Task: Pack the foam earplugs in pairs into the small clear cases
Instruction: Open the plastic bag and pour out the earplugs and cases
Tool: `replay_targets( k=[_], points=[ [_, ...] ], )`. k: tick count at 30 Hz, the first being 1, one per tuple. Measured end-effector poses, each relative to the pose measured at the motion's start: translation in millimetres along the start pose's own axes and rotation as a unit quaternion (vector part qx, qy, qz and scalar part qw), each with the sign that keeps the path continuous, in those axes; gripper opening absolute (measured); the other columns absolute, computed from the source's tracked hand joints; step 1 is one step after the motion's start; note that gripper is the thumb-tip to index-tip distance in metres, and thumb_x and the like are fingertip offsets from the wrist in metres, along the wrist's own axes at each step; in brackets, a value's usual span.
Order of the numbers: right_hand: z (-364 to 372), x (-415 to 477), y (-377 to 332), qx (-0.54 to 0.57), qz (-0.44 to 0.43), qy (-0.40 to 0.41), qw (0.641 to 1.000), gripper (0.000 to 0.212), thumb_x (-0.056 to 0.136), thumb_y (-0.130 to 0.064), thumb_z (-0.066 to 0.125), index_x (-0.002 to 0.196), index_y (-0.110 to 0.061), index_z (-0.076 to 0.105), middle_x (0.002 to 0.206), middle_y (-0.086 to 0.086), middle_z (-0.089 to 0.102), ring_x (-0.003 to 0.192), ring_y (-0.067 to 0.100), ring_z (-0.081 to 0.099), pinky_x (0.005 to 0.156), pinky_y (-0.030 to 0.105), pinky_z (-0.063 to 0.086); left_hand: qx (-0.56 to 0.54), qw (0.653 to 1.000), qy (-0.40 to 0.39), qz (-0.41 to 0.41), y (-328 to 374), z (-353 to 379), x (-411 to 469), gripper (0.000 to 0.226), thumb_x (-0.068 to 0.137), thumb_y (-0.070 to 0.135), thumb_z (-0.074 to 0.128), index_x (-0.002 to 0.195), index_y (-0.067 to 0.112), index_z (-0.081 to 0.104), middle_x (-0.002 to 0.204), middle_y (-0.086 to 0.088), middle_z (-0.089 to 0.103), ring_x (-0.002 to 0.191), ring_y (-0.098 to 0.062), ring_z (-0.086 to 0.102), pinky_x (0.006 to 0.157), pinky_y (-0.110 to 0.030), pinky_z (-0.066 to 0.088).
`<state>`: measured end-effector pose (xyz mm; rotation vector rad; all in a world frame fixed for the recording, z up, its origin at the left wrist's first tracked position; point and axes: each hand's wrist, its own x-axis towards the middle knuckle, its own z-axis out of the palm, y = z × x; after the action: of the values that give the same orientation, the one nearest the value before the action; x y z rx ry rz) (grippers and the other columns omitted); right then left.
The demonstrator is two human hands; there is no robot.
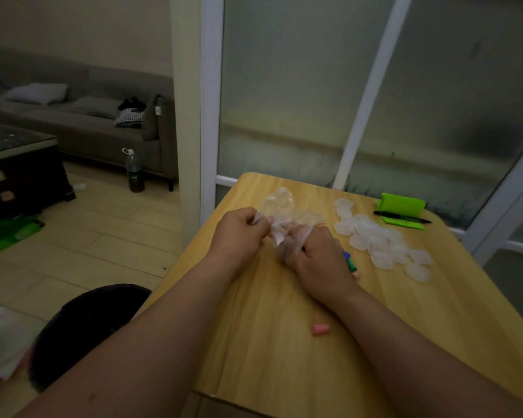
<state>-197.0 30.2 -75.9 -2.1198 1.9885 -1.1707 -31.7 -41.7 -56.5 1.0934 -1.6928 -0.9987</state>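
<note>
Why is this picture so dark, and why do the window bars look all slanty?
Head view: the room is dimly lit, so the sofa looks murky, while the wooden table is the brightest part; the wide-angle lens tilts the white window bars and stretches the arms near the bottom edge; the clear cases look soft, their edges hard to tell apart.

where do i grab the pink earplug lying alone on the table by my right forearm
Pinch the pink earplug across its middle, coming straight down from above. It lies on its side on a bare part of the table, well apart from the clear cases, so both long sides look free for a thumb and finger.
</note>
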Motion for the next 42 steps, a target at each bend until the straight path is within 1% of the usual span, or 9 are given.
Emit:
replay_targets(
  k=[6,10,13,17,20,24,33,39,42],
  points=[
    [3,1,9,0.012,0.029,0.024,0.999,0.009,0.09,-0.036,0.066,0.093,-0.039,0.074,0.095,-0.016,0.071,0.098,0.014,0.065,0.085,0.045,0.055,-0.035,0.999,-0.012,0.01,7,1,-2,0.018,0.101,0.015,0.064,0.091,0.002,0.068,0.073,-0.005,0.068,0.055,-0.003,0.06,0.056,-0.019,0.049],
    [2,1,10,0.038,0.053,0.038,0.997,0.026,0.085,-0.038,0.072,0.11,-0.038,0.076,0.107,-0.017,0.073,0.108,0.011,0.066,0.092,0.043,0.056,-0.044,0.998,-0.034,0.025,7,2,-2,0.009,0.1,0.008,0.062,0.1,0.011,0.071,0.077,-0.002,0.07,0.066,-0.009,0.065,0.069,-0.031,0.058],
    [2,-2,6,0.042,0.037,0.037,0.998,0.027,0.093,-0.046,0.066,0.119,-0.041,0.072,0.113,-0.016,0.072,0.112,0.013,0.065,0.094,0.046,0.054,0.013,0.999,-0.02,0.042,7,3,-2,0.007,0.096,0.019,0.068,0.091,0.015,0.065,0.078,-0.003,0.069,0.07,-0.014,0.064,0.07,-0.038,0.056],
    [-3,-1,-2,0.064,0.014,0.015,0.998,0.011,0.101,-0.048,0.056,0.095,-0.05,0.066,0.092,-0.016,0.069,0.094,0.015,0.066,0.081,0.049,0.054,0.025,0.998,-0.012,0.052,9,7,-5,0.024,0.096,0.026,0.072,0.082,0.013,0.058,0.073,-0.003,0.068,0.065,-0.011,0.068,0.066,-0.035,0.055],
    [-10,-3,-14,0.095,-0.009,0.022,0.995,0.027,0.107,-0.043,0.054,0.084,-0.053,0.062,0.083,-0.021,0.067,0.083,0.007,0.065,0.074,0.04,0.051,0.044,0.998,0.006,0.044,10,9,-5,0.032,0.098,0.03,0.071,0.088,0.003,0.055,0.076,-0.007,0.07,0.061,-0.006,0.068,0.062,-0.033,0.055],
    [-10,-3,-12,0.093,-0.024,0.011,0.995,0.018,0.101,-0.038,0.06,0.087,-0.049,0.066,0.089,-0.02,0.068,0.09,0.009,0.066,0.08,0.047,0.055,0.025,0.998,0.04,0.031,11,5,-6,0.013,0.099,0.016,0.065,0.099,0.01,0.053,0.078,-0.004,0.065,0.055,-0.002,0.065,0.058,-0.029,0.054],
    [-13,-7,-10,0.118,0.061,0.015,0.991,0.017,0.083,-0.023,0.082,0.099,-0.026,0.077,0.096,-0.015,0.074,0.093,0.001,0.068,0.08,0.022,0.052,-0.062,0.998,-0.024,0.013,15,9,-8,0.01,0.105,0.012,0.056,0.098,0.008,0.052,0.077,-0.006,0.069,0.06,-0.011,0.068,0.058,-0.034,0.06],
    [-12,-9,-9,0.113,0.099,0.037,0.988,0.025,0.073,-0.031,0.071,0.097,-0.029,0.075,0.099,-0.012,0.076,0.098,0.009,0.071,0.09,0.038,0.058,-0.119,0.991,-0.054,-0.013,16,4,-11,0.007,0.109,0.013,0.047,0.109,0.006,0.049,0.083,-0.015,0.07,0.068,-0.019,0.072,0.073,-0.049,0.065],
    [-11,-11,-11,0.128,0.079,0.019,0.988,0.024,0.083,-0.029,0.071,0.106,-0.033,0.074,0.099,-0.01,0.077,0.098,0.009,0.073,0.091,0.04,0.059,-0.094,0.994,-0.055,-0.009,17,3,-13,0.01,0.109,0.017,0.051,0.113,0.008,0.053,0.086,-0.012,0.075,0.074,-0.021,0.075,0.072,-0.044,0.066]
  ],
)
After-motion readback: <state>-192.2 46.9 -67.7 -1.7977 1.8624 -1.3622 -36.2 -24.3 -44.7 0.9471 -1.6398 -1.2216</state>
